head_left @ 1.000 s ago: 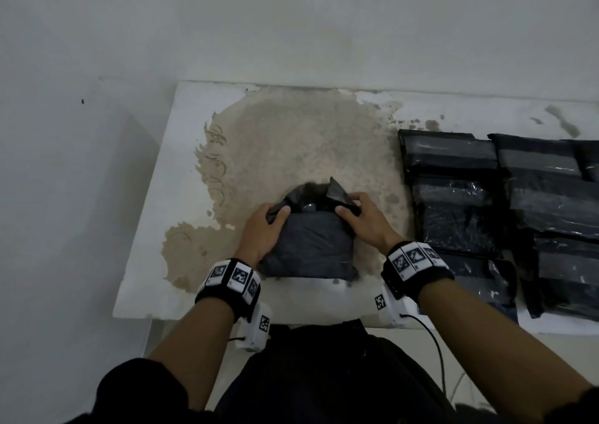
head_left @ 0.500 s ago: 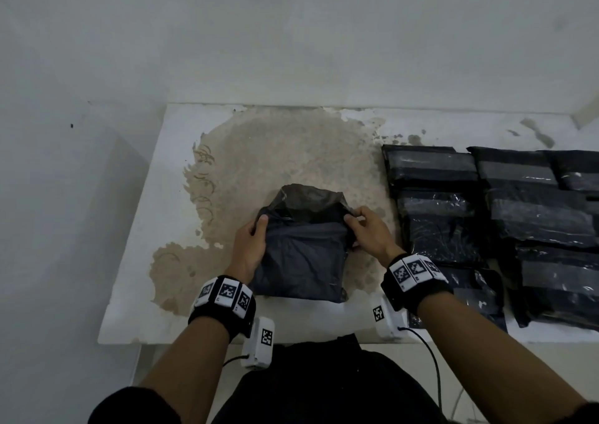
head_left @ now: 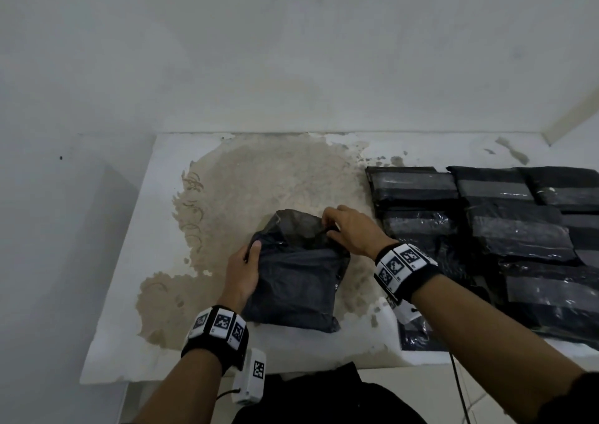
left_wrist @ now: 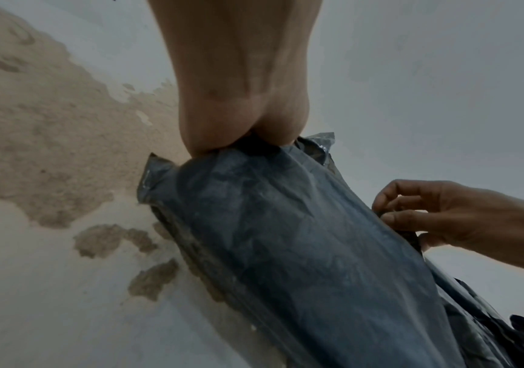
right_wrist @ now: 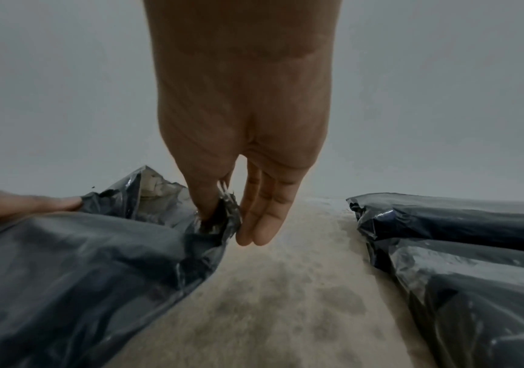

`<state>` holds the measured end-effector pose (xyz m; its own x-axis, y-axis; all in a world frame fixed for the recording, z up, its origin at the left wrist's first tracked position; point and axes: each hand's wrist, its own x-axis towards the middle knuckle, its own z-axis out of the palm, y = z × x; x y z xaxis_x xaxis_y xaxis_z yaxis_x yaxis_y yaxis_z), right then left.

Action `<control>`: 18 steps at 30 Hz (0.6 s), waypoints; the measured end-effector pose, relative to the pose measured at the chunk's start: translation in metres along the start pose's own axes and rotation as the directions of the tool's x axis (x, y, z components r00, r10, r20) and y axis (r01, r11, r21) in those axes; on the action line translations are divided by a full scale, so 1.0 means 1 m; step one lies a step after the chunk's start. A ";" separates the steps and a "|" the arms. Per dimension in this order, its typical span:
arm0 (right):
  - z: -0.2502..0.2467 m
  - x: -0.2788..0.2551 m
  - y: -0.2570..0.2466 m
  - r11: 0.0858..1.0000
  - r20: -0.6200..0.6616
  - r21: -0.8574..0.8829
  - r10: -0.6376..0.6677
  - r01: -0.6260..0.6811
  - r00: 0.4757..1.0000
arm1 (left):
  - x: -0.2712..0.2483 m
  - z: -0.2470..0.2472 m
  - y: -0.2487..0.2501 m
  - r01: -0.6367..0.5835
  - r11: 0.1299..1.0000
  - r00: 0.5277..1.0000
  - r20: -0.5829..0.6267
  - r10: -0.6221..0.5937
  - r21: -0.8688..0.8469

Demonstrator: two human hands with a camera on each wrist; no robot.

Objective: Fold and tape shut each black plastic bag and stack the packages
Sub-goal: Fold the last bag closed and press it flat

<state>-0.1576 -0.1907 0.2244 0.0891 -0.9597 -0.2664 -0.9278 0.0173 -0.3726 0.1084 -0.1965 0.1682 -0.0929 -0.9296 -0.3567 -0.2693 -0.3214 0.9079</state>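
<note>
A stuffed black plastic bag (head_left: 296, 277) lies on the white table (head_left: 107, 326) in front of me, its loose flap (head_left: 298, 225) standing up at the far end. My left hand (head_left: 243, 269) grips the bag's left edge, thumb on top; in the left wrist view the left hand (left_wrist: 238, 139) pinches the plastic of the bag (left_wrist: 301, 236). My right hand (head_left: 343, 227) pinches the flap's right corner. The right wrist view shows the right hand (right_wrist: 226, 209) with thumb and forefinger on crumpled plastic of the bag (right_wrist: 81, 261) and the other fingers straight.
Several taped black packages (head_left: 486, 229) lie in overlapping rows on the right half of the table; some (right_wrist: 459, 236) are close beside my right hand. A worn tan patch (head_left: 259, 180) covers the tabletop's middle. White walls stand behind and left.
The head camera tilted and the view shifted. My right hand moved up to the flap's right corner and lifted it. My left hand slid slightly down the bag's left edge.
</note>
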 end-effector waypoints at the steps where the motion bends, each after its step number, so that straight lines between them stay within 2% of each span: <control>1: -0.001 0.001 0.001 1.000 0.005 0.005 0.005 -0.005 1.000 | 0.000 0.000 0.000 -0.015 1.000 1.000 -0.006 0.015 0.015; 3: -0.003 0.001 0.007 0.996 -0.043 0.076 0.044 -0.040 0.998 | 0.000 -0.001 -0.002 -0.042 0.997 0.999 -0.029 0.044 0.070; 6: -0.005 0.001 0.021 0.939 -0.194 0.329 0.171 -0.100 0.966 | 0.004 -0.002 -0.007 -0.050 0.995 0.996 -0.075 0.056 0.083; 9: -0.001 -0.003 0.025 0.879 -0.171 0.468 0.195 -0.094 0.966 | 0.005 0.000 -0.007 -0.070 0.984 0.993 -0.080 0.084 0.164; 11: 0.002 -0.005 0.024 0.875 -0.178 0.480 0.160 -0.056 0.971 | 0.004 0.001 -0.005 -0.152 0.950 0.981 -0.074 0.178 0.272; 12: 0.002 -0.005 0.023 0.875 -0.182 0.483 0.143 -0.039 0.973 | 0.005 0.000 -0.003 -0.246 0.903 0.960 -0.043 0.278 0.352; 13: 0.001 -0.006 0.023 0.874 -0.183 0.485 0.125 -0.021 0.975 | 0.009 -0.001 -0.001 -0.361 0.817 0.918 0.018 0.395 0.449; 14: 0.001 -0.007 0.023 0.876 -0.182 0.482 0.102 -0.002 0.978 | 0.016 -0.002 0.001 -0.473 0.693 0.861 0.120 0.494 0.544; 15: 0.000 -0.008 0.022 0.881 -0.180 0.473 0.073 0.021 0.981 | 0.025 -0.004 0.004 -0.559 0.558 0.806 0.246 0.538 0.613; 16: -0.001 -0.009 0.023 0.884 -0.178 0.465 0.047 0.042 0.983 | 0.033 -0.006 0.012 -0.601 0.447 0.777 0.355 0.519 0.662; 18: -0.002 -0.011 0.023 0.878 -0.177 0.474 0.025 0.063 0.984 | 0.045 -0.009 0.028 -0.590 0.315 0.795 0.466 0.389 0.743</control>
<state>-0.1805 -0.1804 0.2207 0.0005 -0.9935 -0.1138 -0.6374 0.0874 -0.7656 0.1055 -0.2490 0.1792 -0.6255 -0.7795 -0.0331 -0.7422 0.5815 0.3331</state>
